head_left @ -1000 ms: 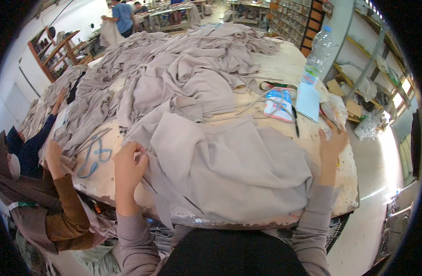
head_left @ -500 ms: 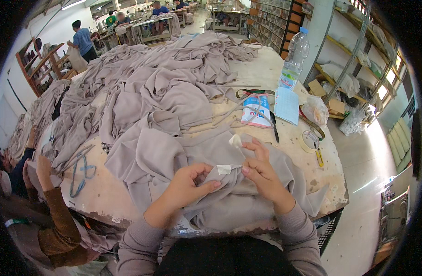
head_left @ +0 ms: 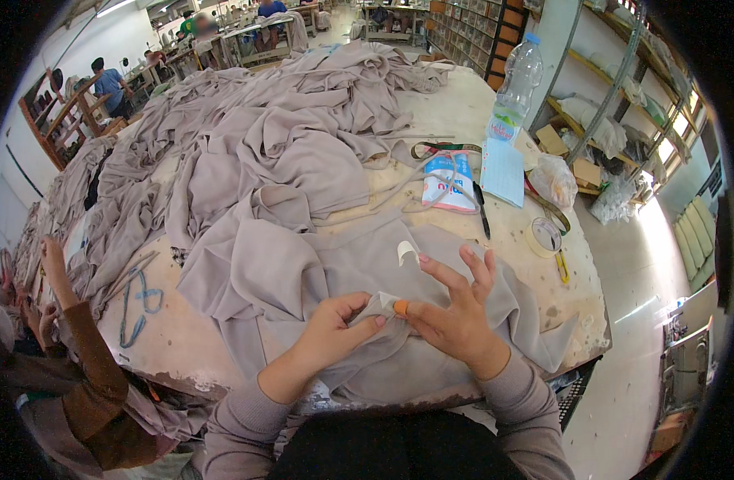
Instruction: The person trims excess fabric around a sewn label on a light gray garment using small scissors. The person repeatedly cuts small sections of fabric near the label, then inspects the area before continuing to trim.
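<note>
My left hand pinches a fold of grey fabric with a pale patch on it, near the table's front. My right hand has its thumb against that fold, with a small orange thing at the tip, too small to name. Its other fingers are raised and spread, and a white strip is at the index fingertip. Loose grey cloth lies beneath both hands. To the right are a roll of pale tape and a yellow tool.
Heaped grey fabric covers much of the table. At right stand a bottle, notebook, packet and pen. Blue cords lie left. A co-worker's arm reaches in at left. Shelving lines the right side.
My hands moved from far apart, the right beside the tape roll, to meeting over the front cloth. Since half a second ago, my right fingers have spread upward and the orange thing has appeared.
</note>
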The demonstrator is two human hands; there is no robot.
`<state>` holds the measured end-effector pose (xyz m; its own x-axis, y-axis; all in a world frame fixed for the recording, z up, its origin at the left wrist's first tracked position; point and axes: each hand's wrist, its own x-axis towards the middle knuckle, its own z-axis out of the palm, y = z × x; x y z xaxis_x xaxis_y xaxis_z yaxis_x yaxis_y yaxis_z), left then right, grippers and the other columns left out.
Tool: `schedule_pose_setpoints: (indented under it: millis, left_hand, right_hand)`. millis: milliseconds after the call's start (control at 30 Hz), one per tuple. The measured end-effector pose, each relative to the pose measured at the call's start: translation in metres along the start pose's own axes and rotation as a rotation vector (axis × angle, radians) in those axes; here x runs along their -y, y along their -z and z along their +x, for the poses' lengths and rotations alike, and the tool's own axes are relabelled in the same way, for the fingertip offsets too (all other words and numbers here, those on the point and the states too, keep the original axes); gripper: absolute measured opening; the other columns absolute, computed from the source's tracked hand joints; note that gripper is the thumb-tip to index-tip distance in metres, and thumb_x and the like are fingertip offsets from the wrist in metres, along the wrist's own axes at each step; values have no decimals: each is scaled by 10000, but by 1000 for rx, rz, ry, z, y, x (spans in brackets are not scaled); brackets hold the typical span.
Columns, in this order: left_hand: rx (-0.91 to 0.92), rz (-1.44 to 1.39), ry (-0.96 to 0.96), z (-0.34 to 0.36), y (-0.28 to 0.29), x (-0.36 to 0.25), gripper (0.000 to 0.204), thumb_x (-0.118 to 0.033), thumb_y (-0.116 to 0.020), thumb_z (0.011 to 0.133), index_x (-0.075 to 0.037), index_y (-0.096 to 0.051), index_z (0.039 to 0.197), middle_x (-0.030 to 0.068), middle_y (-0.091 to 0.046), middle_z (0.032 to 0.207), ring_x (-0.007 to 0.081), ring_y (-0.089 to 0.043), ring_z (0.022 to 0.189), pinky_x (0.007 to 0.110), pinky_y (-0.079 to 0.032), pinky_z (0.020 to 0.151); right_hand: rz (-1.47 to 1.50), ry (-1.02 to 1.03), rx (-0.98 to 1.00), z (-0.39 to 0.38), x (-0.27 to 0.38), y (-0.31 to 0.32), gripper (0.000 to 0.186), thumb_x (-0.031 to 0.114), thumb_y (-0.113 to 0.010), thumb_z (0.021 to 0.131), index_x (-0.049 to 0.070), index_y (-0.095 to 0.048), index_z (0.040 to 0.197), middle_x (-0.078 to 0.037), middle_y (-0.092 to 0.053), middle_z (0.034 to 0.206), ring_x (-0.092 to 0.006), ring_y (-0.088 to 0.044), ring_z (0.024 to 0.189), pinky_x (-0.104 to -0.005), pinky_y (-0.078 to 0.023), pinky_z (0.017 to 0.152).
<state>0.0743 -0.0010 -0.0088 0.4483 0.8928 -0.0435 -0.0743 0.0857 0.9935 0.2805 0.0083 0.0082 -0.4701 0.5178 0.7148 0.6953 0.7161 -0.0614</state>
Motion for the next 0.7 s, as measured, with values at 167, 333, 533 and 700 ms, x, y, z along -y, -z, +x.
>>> schedule_pose_setpoints:
  millis: [167,333,533,700]
  left_hand:
    - [31,155,-20,-3,3,-4,216,-85,-576,806,40,-593,980,20,-606,834,64,-529,767,211,-431,687]
    - [81,72,16,-4,2,-6,234,-77,-551,807,44,-584,1004,29,-606,868,67,-528,802,215,-430,713]
    - [99,32,6,-5,-1,-9,228,-101,-568,812,37,-578,993,29,-595,881,80,-521,824,221,-422,728]
    - [-227,606,-457,0,-6,-9,146,-100,-684,695,-84,-636,832,13,-586,831,135,-544,742,285,-395,754]
  right_hand:
    - [721,-487,102,-2,-10,-5,85,212,-707,687,158,-670,741,-73,-485,1230,-299,-285,1228,-436,-149,1037]
    - [1127,-745,159,-7,-11,-14,100,184,-689,744,95,-653,771,-96,-479,1233,-262,-325,1208,-375,-201,1017]
    - [1051,-717,155,-8,-12,-14,101,199,-692,745,113,-656,784,-86,-462,1253,-271,-302,1228,-396,-183,1024]
    - [772,-498,64,-4,-5,-5,130,223,-714,699,137,-666,785,-104,-435,1268,-297,-274,1243,-452,-163,1023]
